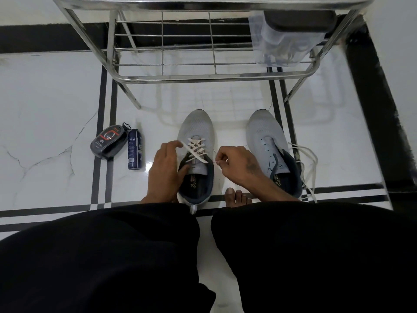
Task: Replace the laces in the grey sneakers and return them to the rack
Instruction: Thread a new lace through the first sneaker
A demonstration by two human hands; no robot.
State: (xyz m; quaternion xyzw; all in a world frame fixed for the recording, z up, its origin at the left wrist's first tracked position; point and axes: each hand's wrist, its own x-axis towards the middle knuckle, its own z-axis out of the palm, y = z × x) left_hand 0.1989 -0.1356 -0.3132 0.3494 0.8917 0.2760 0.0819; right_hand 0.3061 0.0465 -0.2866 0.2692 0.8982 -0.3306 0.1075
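Note:
Two grey sneakers stand on the white floor in front of a steel rack (212, 77). The left sneaker (195, 129) has a white lace (196, 149) crossed through its eyelets. My left hand (165, 168) lies along its left side, with fingers pinching one lace end near the upper eyelets. My right hand (237, 162) pinches the other lace end just right of that shoe. The right sneaker (265, 132) has empty eyelets. A loose white lace (309, 163) lies beside it on its right.
A shoe-polish sponge case (109, 142) and a dark spray can (134, 149) lie on the floor to the left. A clear plastic bag (279, 45) with laces hangs on the rack's lower shelf at right. My bare toes (235, 196) and black trousers fill the foreground.

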